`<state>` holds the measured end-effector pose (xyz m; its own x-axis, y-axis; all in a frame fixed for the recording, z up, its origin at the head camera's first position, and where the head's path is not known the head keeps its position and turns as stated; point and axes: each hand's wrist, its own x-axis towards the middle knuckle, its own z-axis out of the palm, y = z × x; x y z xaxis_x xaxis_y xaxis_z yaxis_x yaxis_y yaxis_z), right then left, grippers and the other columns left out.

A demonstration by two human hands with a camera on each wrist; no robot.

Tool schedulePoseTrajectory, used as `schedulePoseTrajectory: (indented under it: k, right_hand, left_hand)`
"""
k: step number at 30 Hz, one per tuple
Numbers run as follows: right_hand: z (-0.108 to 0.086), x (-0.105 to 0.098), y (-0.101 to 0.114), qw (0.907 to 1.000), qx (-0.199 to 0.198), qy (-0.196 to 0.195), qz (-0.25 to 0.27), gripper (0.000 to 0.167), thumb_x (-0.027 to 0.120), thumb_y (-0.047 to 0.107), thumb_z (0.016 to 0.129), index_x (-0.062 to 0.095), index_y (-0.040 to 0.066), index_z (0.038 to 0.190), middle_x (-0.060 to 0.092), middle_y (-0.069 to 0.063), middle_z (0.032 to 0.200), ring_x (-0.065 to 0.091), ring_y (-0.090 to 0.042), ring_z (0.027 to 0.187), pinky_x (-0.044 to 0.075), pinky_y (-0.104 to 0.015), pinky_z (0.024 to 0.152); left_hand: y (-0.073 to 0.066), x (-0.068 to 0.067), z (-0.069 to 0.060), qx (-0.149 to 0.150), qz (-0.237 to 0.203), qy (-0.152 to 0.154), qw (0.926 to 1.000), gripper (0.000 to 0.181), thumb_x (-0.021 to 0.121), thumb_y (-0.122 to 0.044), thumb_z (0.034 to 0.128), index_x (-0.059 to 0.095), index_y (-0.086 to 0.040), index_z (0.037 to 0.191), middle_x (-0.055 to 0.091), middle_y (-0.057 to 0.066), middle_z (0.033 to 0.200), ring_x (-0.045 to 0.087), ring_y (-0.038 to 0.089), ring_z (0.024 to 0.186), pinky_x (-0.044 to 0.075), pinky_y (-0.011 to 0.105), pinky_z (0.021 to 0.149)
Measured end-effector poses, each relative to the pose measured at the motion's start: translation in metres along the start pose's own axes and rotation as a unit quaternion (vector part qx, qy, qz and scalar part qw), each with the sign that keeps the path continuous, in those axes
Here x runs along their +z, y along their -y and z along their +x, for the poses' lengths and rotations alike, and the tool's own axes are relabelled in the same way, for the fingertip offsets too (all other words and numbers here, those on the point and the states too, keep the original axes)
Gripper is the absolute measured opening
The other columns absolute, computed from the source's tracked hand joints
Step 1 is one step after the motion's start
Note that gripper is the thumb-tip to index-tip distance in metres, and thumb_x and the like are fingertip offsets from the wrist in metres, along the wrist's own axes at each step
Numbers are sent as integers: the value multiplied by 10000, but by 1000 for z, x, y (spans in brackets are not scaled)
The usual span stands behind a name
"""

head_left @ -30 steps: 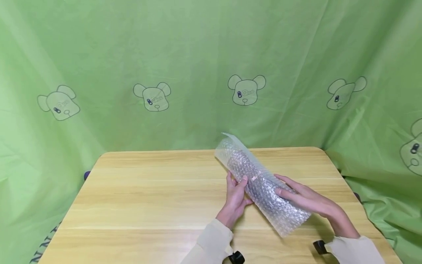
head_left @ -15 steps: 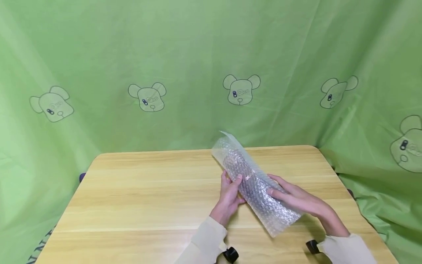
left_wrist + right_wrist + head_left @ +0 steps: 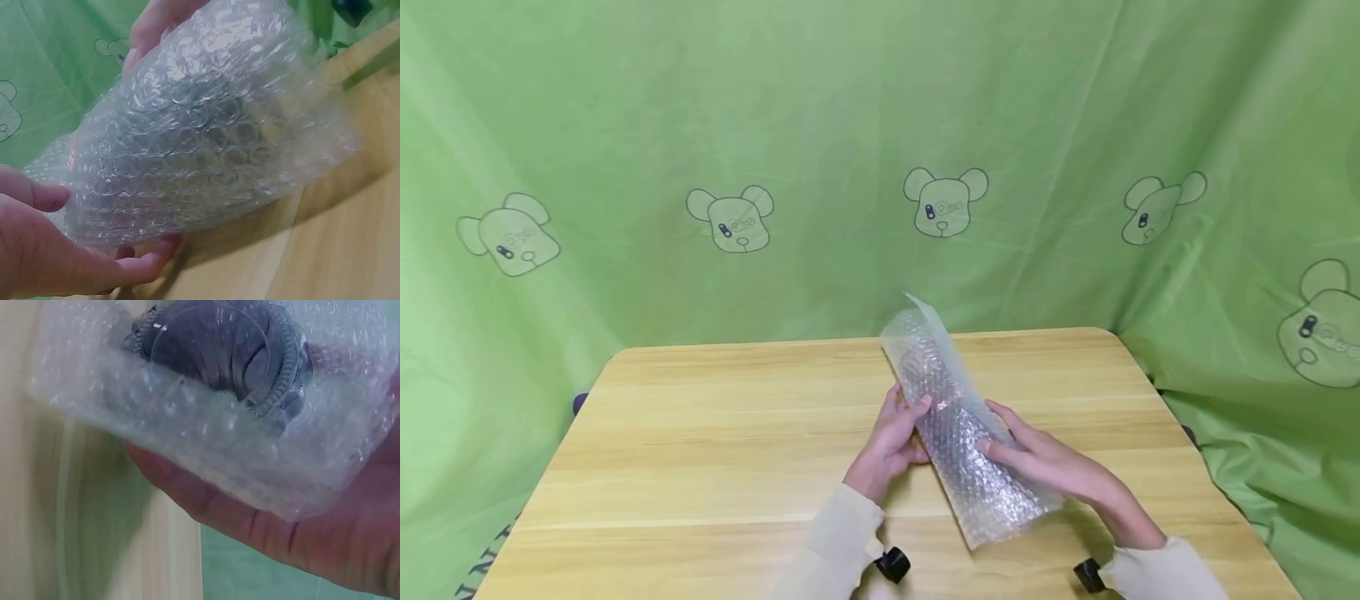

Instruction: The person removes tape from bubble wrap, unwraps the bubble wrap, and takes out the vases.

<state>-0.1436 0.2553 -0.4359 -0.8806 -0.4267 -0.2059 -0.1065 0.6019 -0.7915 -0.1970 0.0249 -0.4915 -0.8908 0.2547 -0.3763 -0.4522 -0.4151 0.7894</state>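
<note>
A long, flattened roll of clear plastic bubble wrap was found aslant in both hands, above the right-hand part of the pale yellow, wood-grained desk, its upper end reaching toward the back edge. The shadow under the near end indicated that this end was clear of the surface. The left hand gripped the near long side, its thumb pressed on the upper face and its other fingers hooked beneath. The right hand held the opposite side lower down, its thumb laid across the top and its forefinger along the far side; its remaining fingers were hidden, and their position could not be told. Through the open lower end, the right wrist view showed a round, greyish, transparent vessel with a ribbed rim inside the wrap; its full shape could not be made out. In my judgement, the step in hand was the handling of the wrapped piece, and whether it was being packed or unpacked could not be determined. The next move appeared to call for supporting the contents through the wrap with one hand while the other managed the loose edge.
</note>
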Motion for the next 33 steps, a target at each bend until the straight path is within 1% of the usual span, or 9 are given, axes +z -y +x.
schedulePoseTrajectory:
  k: [2, 6, 8, 13, 18, 21, 28, 33]
  right_hand:
    - [1, 6, 5, 10000, 47, -15, 66, 833, 514, 440, 1058, 68, 52, 1645, 168, -398, 1599, 306, -637, 1383, 335, -802, 1037]
    - [5, 18, 12, 9997, 32, -22, 227, 848, 514, 451, 1056, 46, 66, 1648, 153, -390, 1608, 307, -636, 1383, 336, -800, 1037]
    - [8, 25, 14, 9994, 31, -20, 353, 845, 510, 453, 1057, 39, 78, 1650, 153, -377, 1616, 296, -633, 1391, 331, -800, 1040]
    - [17, 43, 20, 9978, 110, -62, 647, 850, 516, 460, 1052, 27, 117, 1657, 216, -382, 1596, 342, -624, 1373, 361, -783, 1032]
    - [25, 60, 29, 9984, 54, -135, 549, 899, 514, 487, 1045, -15, 83, 1649, 186, -381, 1602, 309, -607, 1401, 291, -776, 1083]
    - [29, 69, 35, 9981, 69, -185, 580, 906, 517, 499, 1042, -13, 87, 1650, 191, -372, 1605, 319, -601, 1399, 286, -773, 1089]
    - [44, 85, 47, 9964, 82, -264, 807, 926, 531, 525, 1031, -10, 106, 1654, 286, -341, 1590, 416, -553, 1369, 312, -742, 1102]
    - [55, 95, 52, 9970, 181, -409, 627, 935, 529, 585, 1011, 30, 134, 1661, 348, -346, 1556, 461, -558, 1331, 336, -758, 1078]
  left_hand:
    - [-4, -5, -2, -95, 103, 75, 9999, 743, 654, -235, 1001, 248, -274, 1623, 445, 113, 1561, 529, 481, 1268, 444, 778, 929]
    - [-14, -18, -5, -165, 350, 203, 9990, 745, 660, -227, 998, 259, -277, 1623, 461, 110, 1557, 527, 455, 1279, 466, 755, 916]
    - [-18, -25, -7, -181, 525, 235, 9982, 748, 664, -232, 998, 257, -267, 1625, 470, 128, 1544, 527, 437, 1286, 472, 750, 909]
    - [-32, -43, -9, -241, 918, 362, 9948, 765, 656, -254, 1009, 218, -227, 1636, 452, 183, 1524, 526, 420, 1295, 499, 714, 900]
    - [-46, -59, -12, -287, 1179, 509, 9913, 766, 646, -237, 1013, 206, -213, 1639, 390, 209, 1556, 473, 449, 1349, 498, 726, 914]
    - [-54, -66, -14, -320, 1300, 531, 9896, 762, 634, -216, 1018, 195, -204, 1641, 371, 224, 1561, 447, 460, 1367, 487, 744, 918]
    - [-69, -83, -16, -321, 1660, 502, 9843, 733, 605, -230, 1031, 195, -211, 1638, 360, 252, 1566, 446, 505, 1353, 491, 756, 907]
    - [-77, -94, -16, -271, 1808, 487, 9819, 726, 591, -235, 1036, 189, -211, 1639, 342, 267, 1575, 424, 518, 1369, 487, 763, 907]
